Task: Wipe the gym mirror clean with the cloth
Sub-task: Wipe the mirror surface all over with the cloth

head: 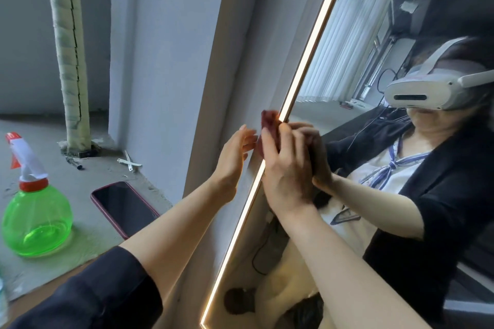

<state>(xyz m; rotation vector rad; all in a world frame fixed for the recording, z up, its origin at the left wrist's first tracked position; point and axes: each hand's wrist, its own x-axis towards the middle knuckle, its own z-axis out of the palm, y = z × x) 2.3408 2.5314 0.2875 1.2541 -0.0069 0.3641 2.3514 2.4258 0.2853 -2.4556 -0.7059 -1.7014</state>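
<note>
The tall mirror (pixel 361 67) leans at a slant, with a lit strip (pixel 302 72) along its left edge. My right hand (pixel 286 165) presses a small dark red cloth (pixel 270 125) against that lit edge, fingers straight over the cloth. My left hand (pixel 232 157) is raised just left of the cloth with fingers straight, its tips touching or nearly touching the cloth's left side beside the mirror frame (pixel 213 115). The glass reflects a person in a white headset and the mirrored hand.
A green spray bottle (pixel 36 211) with a white and red trigger stands on the concrete ledge (pixel 88 235) at the left. A dark phone (pixel 124 207) in a red case lies beside it. A wrapped pipe (pixel 70 48) rises behind, by a grey wall.
</note>
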